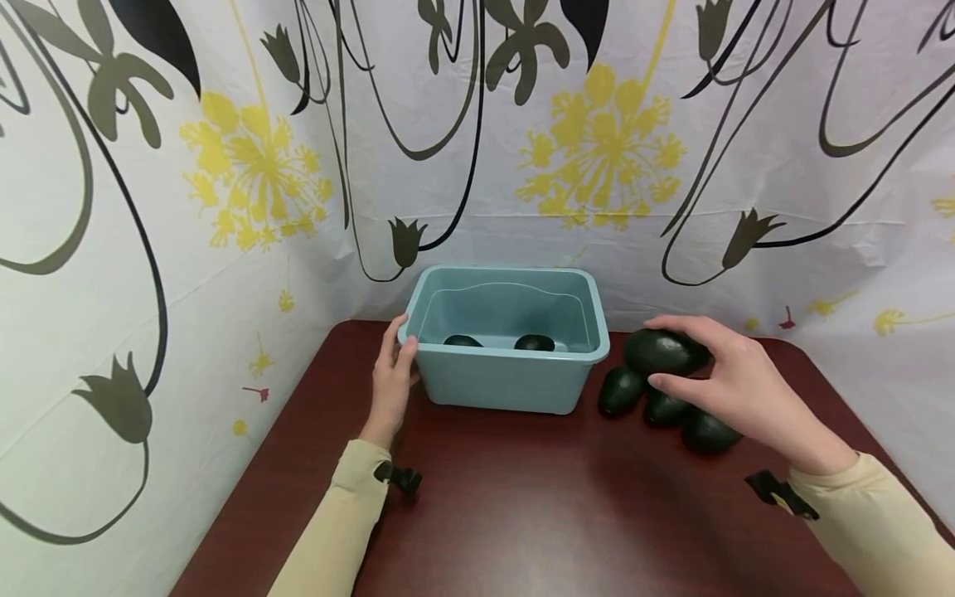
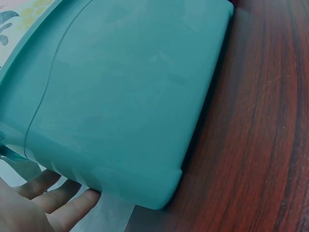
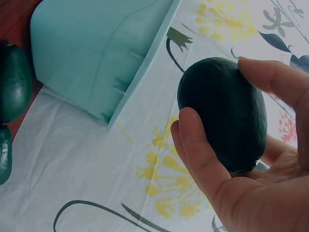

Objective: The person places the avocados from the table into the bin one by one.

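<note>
My right hand [image 1: 734, 381] holds a dark green avocado [image 1: 660, 351] between thumb and fingers, raised above the others. In the right wrist view the fingers wrap round this avocado [image 3: 222, 116]. Below it, three more avocados [image 1: 621, 391] lie clustered on the table, one partly behind the hand. My left hand [image 1: 391, 373] grips the left front corner of a light blue plastic bin [image 1: 500, 381], thumb near the rim. Fingertips [image 2: 89, 198] meet the bin's outer wall in the left wrist view. Inside the bin, two avocados [image 1: 535, 342] show above its front rim.
The dark red-brown wooden table [image 1: 507, 497] has rounded back corners. A white cloth [image 1: 477, 191] printed with yellow and grey flowers hangs behind and along the sides. The bin stands near the table's back edge, left of the avocado cluster.
</note>
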Demonstrator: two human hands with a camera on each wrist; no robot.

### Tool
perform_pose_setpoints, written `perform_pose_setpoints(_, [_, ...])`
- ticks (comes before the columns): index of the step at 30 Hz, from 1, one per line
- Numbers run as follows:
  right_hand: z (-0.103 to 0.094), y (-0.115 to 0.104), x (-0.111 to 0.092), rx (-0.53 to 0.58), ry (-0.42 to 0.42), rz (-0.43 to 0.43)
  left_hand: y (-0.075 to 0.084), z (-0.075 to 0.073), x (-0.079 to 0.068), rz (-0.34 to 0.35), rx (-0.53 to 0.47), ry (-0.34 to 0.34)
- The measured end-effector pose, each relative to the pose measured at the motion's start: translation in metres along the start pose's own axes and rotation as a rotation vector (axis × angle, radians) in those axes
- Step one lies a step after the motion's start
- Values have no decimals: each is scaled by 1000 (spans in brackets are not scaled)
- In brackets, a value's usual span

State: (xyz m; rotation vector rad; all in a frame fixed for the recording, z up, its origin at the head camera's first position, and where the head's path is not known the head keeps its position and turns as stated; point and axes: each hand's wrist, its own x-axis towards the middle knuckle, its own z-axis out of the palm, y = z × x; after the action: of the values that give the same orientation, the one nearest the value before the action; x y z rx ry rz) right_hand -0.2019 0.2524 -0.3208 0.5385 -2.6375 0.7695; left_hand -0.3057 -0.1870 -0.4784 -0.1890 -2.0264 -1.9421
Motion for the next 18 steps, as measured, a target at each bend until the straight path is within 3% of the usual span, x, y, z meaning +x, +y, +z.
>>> perform_pose_setpoints(18, [-2,-21,23,39,53,-61,2,-1,0,-10,-4,-10])
